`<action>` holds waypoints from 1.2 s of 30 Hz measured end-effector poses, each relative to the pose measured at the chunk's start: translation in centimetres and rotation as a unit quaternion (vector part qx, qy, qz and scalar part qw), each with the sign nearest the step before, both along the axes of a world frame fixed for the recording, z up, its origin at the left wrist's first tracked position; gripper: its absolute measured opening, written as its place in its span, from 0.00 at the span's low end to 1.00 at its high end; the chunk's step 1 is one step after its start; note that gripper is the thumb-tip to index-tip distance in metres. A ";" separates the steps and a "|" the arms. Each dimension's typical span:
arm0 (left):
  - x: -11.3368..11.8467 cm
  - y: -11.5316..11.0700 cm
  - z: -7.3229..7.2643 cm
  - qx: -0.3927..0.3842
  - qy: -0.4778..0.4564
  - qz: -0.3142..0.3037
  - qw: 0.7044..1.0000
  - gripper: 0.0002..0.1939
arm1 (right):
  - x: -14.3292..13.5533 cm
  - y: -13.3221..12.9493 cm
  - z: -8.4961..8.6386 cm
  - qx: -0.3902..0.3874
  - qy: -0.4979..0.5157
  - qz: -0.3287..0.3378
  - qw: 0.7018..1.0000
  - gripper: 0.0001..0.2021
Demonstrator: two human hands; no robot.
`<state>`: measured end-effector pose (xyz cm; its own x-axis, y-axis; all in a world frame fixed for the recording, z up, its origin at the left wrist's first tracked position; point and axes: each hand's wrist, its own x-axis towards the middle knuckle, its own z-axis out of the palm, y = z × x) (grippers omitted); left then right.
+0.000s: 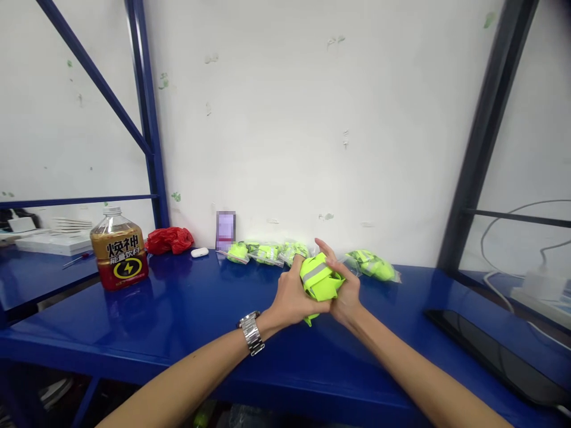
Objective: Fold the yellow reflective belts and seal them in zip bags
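A bundled neon-yellow reflective vest [322, 279] with a grey stripe is squeezed between my two hands, above the blue table [200, 309]. My left hand [292, 297] wraps its left side, with the thumb along the bottom. My right hand [348, 291] presses the right side, its index finger raised and apart from the cloth. A loose corner of fabric hangs below. Behind my hands, several clear bags [267, 254] of the same neon fabric lie in a row along the wall. Another such bag [373, 266] lies to the right.
On the left stand a large drink bottle [119, 252], a crumpled red plastic bag [170, 240] and a small white case [199, 252]. A phone [225, 229] leans on the wall. A dark tablet-like device [499, 353] lies at right. Blue posts [149, 113] frame the table.
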<state>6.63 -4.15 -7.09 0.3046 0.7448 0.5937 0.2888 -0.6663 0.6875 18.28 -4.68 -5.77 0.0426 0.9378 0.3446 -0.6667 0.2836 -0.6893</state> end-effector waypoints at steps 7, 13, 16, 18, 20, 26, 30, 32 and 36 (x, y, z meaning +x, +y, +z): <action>0.1 0.4 -0.2 0.019 0.040 0.015 0.999 0.32 | 0.4 0.9 -0.6 -0.043 0.017 0.008 0.999 0.24; -0.6 1.2 -0.5 0.106 0.174 0.068 0.977 0.35 | 1.9 1.7 -0.6 -0.119 -0.106 0.005 0.987 0.19; -1.0 1.8 -0.6 0.194 0.256 0.076 0.944 0.32 | 3.0 2.5 -0.8 -0.077 -0.235 -0.045 0.968 0.19; -1.2 2.2 -0.7 0.241 0.303 0.096 0.917 0.28 | 3.5 2.8 -1.0 -0.008 -0.325 -0.137 0.936 0.15; -1.3 2.6 -0.7 0.267 0.336 0.124 0.895 0.25 | 3.6 2.8 -1.1 0.048 -0.399 -0.235 0.885 0.15; -1.9 2.9 -0.6 0.299 0.388 0.162 0.857 0.27 | 3.1 2.0 -0.7 0.128 -0.473 -0.229 0.841 0.16; -2.4 2.7 -0.5 0.337 0.426 0.161 0.824 0.24 | 3.7 1.9 -0.5 0.157 -0.487 -0.122 0.851 0.15; -2.6 2.6 -0.4 0.353 0.438 0.151 0.813 0.21 | 4.1 1.8 -0.6 0.170 -0.502 -0.090 0.843 0.18; -2.5 2.3 -0.5 0.379 0.449 0.136 0.798 0.19 | 4.3 1.5 -0.9 0.178 -0.502 -0.033 0.846 0.24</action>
<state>4.11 -1.90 -7.58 0.7489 0.3865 0.5382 0.6428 -0.6212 -0.4482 22.58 -3.16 -6.71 -0.3910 0.7741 0.4978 0.2288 0.6056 -0.7621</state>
